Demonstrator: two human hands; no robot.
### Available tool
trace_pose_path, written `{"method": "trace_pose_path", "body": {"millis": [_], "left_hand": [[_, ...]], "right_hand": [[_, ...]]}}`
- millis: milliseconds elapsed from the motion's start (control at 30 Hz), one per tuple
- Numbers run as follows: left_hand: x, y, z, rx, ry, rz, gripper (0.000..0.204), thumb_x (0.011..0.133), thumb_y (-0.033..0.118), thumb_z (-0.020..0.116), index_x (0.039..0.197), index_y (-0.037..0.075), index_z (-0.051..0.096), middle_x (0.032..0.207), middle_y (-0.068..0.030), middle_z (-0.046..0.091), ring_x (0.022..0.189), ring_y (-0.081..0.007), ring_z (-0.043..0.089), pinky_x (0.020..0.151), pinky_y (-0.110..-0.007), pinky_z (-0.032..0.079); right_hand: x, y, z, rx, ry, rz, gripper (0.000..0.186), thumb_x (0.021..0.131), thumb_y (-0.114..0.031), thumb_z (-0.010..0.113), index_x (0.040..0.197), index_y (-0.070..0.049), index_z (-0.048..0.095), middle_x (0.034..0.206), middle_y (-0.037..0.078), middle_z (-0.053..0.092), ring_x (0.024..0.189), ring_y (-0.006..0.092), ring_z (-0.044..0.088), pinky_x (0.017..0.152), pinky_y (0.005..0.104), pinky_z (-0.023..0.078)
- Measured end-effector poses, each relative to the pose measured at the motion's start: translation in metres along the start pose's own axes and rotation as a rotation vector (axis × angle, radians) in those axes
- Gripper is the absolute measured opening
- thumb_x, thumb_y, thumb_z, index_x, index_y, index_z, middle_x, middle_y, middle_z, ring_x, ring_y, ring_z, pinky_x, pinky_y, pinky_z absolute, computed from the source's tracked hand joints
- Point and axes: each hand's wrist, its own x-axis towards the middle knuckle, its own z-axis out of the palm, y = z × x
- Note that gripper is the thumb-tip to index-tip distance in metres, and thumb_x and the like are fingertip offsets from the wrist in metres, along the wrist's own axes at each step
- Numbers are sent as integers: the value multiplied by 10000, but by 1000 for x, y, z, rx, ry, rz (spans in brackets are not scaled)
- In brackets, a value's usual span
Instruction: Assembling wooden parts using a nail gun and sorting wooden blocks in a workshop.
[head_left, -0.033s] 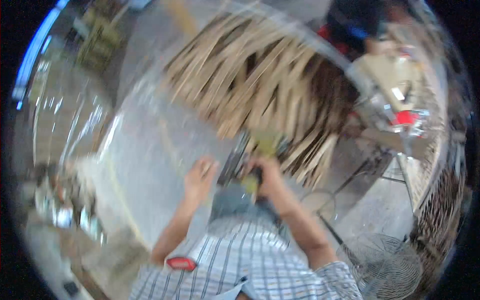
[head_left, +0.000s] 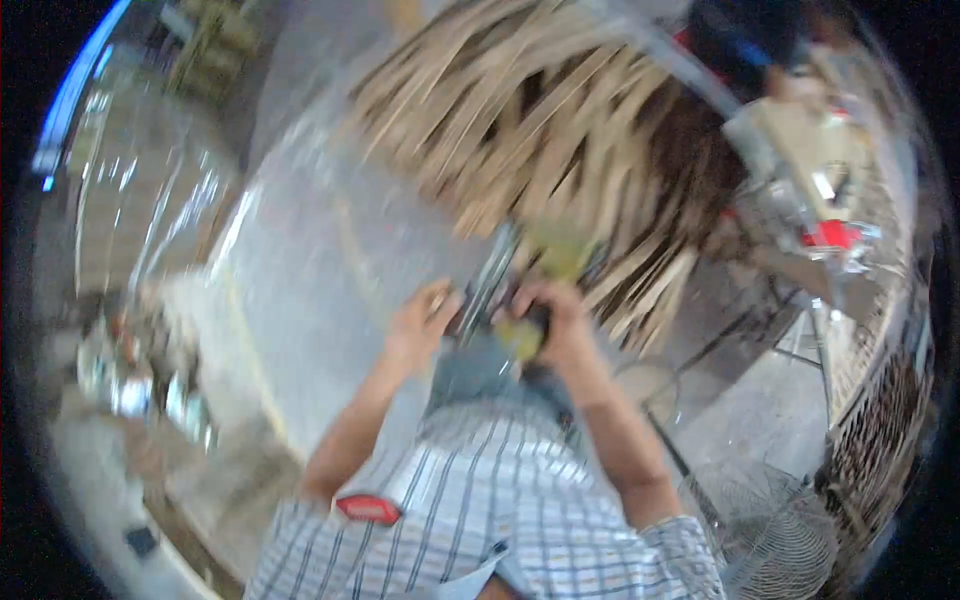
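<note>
Head view: our right hand (head_left: 556, 318) grips a yellow-green power tool (head_left: 528, 330), likely heavy, rigid; left hand (head_left: 420, 328) fingers' closure unclear beside wooden strips (head_left: 530, 130).

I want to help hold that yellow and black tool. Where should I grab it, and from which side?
Probably by the thick handle end nearest the body, where the right hand already wraps the tool. Come from below, on the person's side, since the long metal part points away toward the pile of wood strips. The left hand steadies its left edge. The picture is blurry, so details are unclear.
</note>
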Motion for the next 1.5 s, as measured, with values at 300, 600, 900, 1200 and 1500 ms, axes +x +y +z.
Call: {"method": "trace_pose_path", "body": {"millis": [300,600,900,1200,1500], "left_hand": [[-78,54,-59,-412,-12,-197,372,995,157,690,1317,-19,628,1025,-21,691,890,-95,600,774,-278,517],[-155,30,-107,-144,105,-287,434,957,188,731,1346,19,637,1008,-150,746,925,-106,657,821,-310,538],[-177,23,-91,-205,371,-228,240,968,171,716,1147,26,647,820,-137,684,786,-145,654,710,-366,536],[-199,-35,-123,-111,492,-361,403,967,345,685,1213,34,611,904,-246,686,835,-439,686,697,-500,519],[-251,-199,-247,-371,616,-595,596,1014,520,600,1335,19,555,1110,-270,699,1046,-391,697,873,-457,534]], "right_hand": [[-24,-17,92,818,-63,344,142,873,-170,676,914,-90,566,900,44,546,912,238,583,877,471,525],[-28,52,138,859,-152,427,179,854,-201,683,800,-105,542,779,21,506,804,216,568,796,428,493],[-6,38,164,582,-293,643,239,860,-222,666,764,-93,490,774,61,490,771,222,506,757,397,454],[3,52,232,127,-442,760,234,888,-180,603,1091,-86,538,1109,69,610,1046,270,610,957,451,488],[104,168,418,-39,-754,926,135,916,-166,667,985,-117,562,831,-8,502,656,146,497,658,363,479]]}}
